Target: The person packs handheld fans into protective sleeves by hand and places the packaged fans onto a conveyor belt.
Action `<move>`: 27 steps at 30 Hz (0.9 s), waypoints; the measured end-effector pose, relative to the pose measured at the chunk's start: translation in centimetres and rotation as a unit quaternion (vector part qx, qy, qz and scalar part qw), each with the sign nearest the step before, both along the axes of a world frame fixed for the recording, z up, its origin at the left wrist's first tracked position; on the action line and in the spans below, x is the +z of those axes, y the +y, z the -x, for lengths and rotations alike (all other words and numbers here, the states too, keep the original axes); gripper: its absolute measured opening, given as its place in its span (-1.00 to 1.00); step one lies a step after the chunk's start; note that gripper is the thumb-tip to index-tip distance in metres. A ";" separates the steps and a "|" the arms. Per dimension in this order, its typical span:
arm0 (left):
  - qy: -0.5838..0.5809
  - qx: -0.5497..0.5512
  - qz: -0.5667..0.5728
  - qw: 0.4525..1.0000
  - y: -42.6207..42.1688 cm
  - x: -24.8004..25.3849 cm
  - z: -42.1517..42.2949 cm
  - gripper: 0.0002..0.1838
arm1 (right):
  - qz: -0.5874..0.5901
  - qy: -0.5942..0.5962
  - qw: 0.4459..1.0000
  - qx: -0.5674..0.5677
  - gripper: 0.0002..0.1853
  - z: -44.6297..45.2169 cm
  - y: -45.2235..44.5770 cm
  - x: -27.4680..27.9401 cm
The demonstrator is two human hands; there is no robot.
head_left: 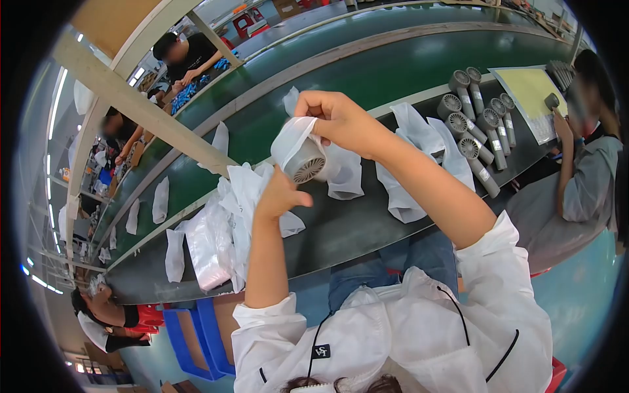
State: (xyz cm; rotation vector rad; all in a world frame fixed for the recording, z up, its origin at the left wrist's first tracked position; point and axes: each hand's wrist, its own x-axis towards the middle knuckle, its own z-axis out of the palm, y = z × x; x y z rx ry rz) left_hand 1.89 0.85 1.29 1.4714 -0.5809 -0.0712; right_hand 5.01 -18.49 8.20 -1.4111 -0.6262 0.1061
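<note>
A grey handheld fan (308, 162) hangs over the dark bench, its round grille facing me and a white translucent bag (293, 139) around part of it. My right hand (335, 121) pinches the bag's upper edge, fingers closed. Below and to the left, my left hand (282, 194) is beside the fan's head, with the thumb stretched out to the right; its other fingers are mostly hidden behind the fan. Under the hands, a white bag (345, 177) lies on the bench (334, 232). Close to my left forearm is a pile of white bags (244, 190).
Several bare grey fans (488, 121) lie at the right, beside more white bags (400, 190). A stack of clear bags (208, 242) lies left. Bagged items (160, 200) rest on the green conveyor (252, 134). A co-worker (570, 177) sits at the right; blue crates (190, 344) stand below.
</note>
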 end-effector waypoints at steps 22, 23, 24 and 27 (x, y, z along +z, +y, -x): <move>0.042 0.143 -0.030 0.988 -3.2 -2.1 -0.6 -0.39 | 0.147 0.123 0.973 -0.126 -0.63 3.6 0.2 -3.1; 0.000 0.196 -0.067 0.978 -2.8 -2.7 -0.9 -0.37 | 0.128 0.145 0.974 -0.122 -0.64 3.6 0.2 -3.1; 0.000 0.197 -0.068 0.978 -2.3 -2.7 -0.9 -0.37 | 0.127 0.145 0.974 -0.121 -0.64 3.8 -0.4 -2.4; -0.044 0.198 -0.152 0.967 -1.1 -2.4 -0.2 -0.37 | 0.087 0.173 0.972 -0.134 -0.65 3.6 -3.1 0.6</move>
